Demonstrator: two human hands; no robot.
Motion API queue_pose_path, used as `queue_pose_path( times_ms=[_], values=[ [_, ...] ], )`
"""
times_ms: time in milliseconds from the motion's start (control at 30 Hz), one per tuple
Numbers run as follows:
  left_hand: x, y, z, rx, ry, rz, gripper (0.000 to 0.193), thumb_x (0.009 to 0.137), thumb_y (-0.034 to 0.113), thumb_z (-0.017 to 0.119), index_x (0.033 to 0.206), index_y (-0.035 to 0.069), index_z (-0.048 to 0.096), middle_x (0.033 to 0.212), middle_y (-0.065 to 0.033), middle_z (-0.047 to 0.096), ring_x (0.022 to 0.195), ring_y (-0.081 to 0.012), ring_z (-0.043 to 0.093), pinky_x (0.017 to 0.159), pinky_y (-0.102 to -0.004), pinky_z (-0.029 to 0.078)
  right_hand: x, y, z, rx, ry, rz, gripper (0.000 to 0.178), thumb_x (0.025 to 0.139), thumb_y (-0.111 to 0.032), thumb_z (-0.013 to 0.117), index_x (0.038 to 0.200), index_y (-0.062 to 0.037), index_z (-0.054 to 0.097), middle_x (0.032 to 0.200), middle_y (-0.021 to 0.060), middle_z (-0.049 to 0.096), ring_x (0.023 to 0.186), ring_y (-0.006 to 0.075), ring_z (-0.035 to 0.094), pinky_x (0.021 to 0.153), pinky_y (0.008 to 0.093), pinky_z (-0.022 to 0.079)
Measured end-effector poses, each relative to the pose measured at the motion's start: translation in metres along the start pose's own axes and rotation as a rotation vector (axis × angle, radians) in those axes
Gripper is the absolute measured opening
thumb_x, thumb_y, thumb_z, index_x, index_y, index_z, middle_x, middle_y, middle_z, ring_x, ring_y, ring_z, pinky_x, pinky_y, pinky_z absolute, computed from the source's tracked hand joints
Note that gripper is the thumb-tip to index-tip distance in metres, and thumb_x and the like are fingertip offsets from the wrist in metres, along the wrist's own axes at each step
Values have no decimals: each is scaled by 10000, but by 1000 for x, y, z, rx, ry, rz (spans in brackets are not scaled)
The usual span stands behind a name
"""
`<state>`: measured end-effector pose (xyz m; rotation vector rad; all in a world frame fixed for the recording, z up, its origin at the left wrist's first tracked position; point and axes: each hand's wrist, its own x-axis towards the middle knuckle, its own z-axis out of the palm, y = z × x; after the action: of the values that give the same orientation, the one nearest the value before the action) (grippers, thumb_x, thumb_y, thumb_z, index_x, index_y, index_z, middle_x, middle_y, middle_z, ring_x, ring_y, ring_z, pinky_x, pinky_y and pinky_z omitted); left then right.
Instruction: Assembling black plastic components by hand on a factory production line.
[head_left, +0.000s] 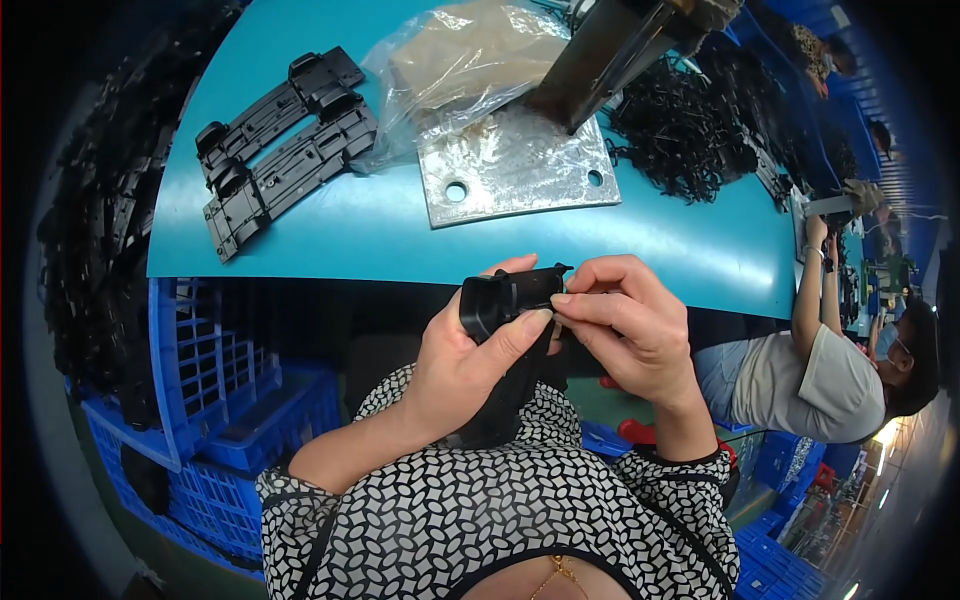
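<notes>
My left hand (445, 360) is wrapped round a long black moulded plastic part (488, 300), held in front of my body just off the table's near edge. The part has a raised, curved housing at its upper end, and its lower length hangs toward my lap. At the housing's right side, the thumb and fingers of my right hand (635, 330) are pinched together against the part. Whatever small piece they may grip is hidden by the fingertips. Two similar black plastic parts (310, 155) lie side by side on the turquoise table (330, 240) at the left.
A steel base plate (520, 190) with holes carries a slanted metal post (605, 60). Beside it sits a clear plastic bag (470, 60). Small black pieces (685, 135) are heaped at right. Blue crates (210, 350) stand at lower left. A co-worker (820, 390) sits at right.
</notes>
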<state>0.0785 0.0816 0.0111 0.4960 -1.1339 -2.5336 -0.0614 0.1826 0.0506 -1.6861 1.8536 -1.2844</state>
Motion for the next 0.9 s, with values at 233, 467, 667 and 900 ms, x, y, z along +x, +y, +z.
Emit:
queue_pose_path(
  times_ms=[233,467,667,900],
  values=[
    [-2,4,0,143,-58,-1,483,865,111,519,1282,-14,307,1045,-112,555,883,-165,582,806,-287,465,4,-3,-8,-112,-66,-57,178,680,110,603,848,49,601,920,131,520,674,166,606,577,246,517],
    [-5,3,0,206,-97,8,479,859,87,523,1277,-18,315,1037,-116,557,879,-160,580,800,-280,465,11,-9,-19,-110,-196,-60,174,676,85,622,843,38,606,898,120,528,666,170,608,572,247,516],
    [-4,1,0,104,-44,26,476,848,98,551,1264,-12,348,971,-73,574,851,-110,556,767,-243,449,7,-1,-7,-230,-60,-161,210,655,80,631,854,16,613,870,116,547,693,197,599,562,271,501],
    [0,28,-4,544,36,259,514,783,94,621,1244,23,405,923,-87,611,832,-117,590,704,-229,466,10,1,21,-301,199,-251,269,632,77,641,893,33,594,860,119,575,699,221,594,552,286,488]
  ],
)
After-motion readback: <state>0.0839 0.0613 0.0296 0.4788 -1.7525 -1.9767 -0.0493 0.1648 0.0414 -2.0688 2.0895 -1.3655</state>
